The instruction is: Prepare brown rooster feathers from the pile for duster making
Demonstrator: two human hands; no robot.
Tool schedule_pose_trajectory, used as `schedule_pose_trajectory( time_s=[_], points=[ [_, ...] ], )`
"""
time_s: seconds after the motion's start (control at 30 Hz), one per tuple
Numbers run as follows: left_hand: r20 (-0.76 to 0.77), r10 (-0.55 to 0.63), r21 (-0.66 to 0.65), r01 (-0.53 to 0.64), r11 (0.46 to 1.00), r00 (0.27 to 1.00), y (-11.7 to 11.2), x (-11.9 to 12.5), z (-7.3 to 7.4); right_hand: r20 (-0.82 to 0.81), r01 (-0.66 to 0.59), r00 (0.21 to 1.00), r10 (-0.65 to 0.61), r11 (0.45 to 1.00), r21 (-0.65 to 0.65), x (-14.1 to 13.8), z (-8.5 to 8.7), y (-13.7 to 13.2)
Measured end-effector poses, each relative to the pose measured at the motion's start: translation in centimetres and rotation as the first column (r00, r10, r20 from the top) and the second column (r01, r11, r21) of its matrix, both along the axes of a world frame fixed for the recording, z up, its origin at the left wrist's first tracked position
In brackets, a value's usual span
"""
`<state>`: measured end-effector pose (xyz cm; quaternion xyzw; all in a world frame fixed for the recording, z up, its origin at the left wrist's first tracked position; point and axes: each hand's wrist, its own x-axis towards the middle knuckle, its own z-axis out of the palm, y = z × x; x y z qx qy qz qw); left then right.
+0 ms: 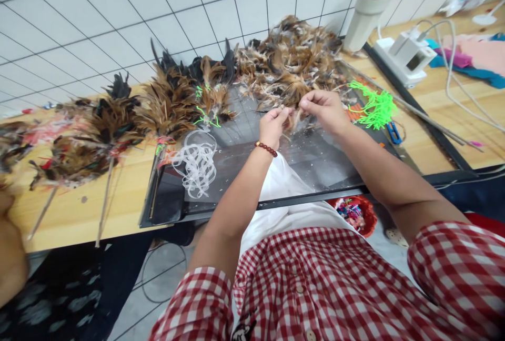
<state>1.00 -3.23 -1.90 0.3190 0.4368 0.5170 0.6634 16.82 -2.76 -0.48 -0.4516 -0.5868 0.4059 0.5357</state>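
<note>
Over a dark glass-like board [244,162], my left hand [273,126] and my right hand [324,110] are close together, both closed in a pinch. A small pale brown feather [296,120] hangs down between them at the right hand's fingertips. What the left fingertips pinch is too small to make out. Just behind the hands rises a large heap of brown and grey feathers [292,62]. Bright green strings [373,105] lie in a bundle to the right of my right hand, with a blue cutter [393,133] beside them.
Coiled clear tubing [196,164] and a black phone-like slab [168,199] lie at the board's left. Feather bunches [163,99] and thin sticks [104,201] are further left, near another person's arm [11,246]. A white bottle [369,14], power strip [406,57] and long rods [418,107] stand or lie right.
</note>
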Motion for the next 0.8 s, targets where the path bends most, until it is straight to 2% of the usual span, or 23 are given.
schedule_pose_trajectory(
  time_s=[0.13,0.27,0.37,0.5,0.63,0.73,0.8],
  points=[
    [-0.051,-0.058,-0.005,0.058,0.998,0.997,-0.3,0.1,0.5,-0.015,-0.095,0.995,0.094,0.995,-0.013,-0.1,0.4,-0.4],
    [-0.064,-0.146,0.011,0.147,0.989,0.987,-0.7,0.2,0.8,0.035,-0.021,0.999,0.02,0.999,0.027,-0.1,0.2,-0.2],
    [-0.083,-0.201,-0.004,0.201,0.98,0.976,-0.7,0.1,0.8,0.055,-0.015,0.998,0.013,0.999,0.038,-0.1,-0.2,0.1],
    [-0.065,-0.244,-0.015,0.243,0.97,0.968,-0.8,0.0,1.1,-0.039,-0.033,0.999,0.032,0.999,-0.023,0.1,-0.6,0.5],
    [-0.038,-0.276,-0.009,0.275,0.961,0.961,-0.9,0.1,1.3,-0.187,-0.157,0.973,0.138,0.984,-0.09,0.4,-0.6,0.6],
    [-0.02,-0.322,0.011,0.322,0.947,0.947,-0.9,0.1,1.2,-0.201,-0.278,0.947,0.25,0.953,-0.124,0.5,-0.3,0.4],
    [-0.021,-0.349,0.013,0.35,0.937,0.937,-0.9,0.0,1.1,-0.19,-0.3,0.943,0.274,0.946,-0.125,0.4,-0.2,0.2]
  ],
)
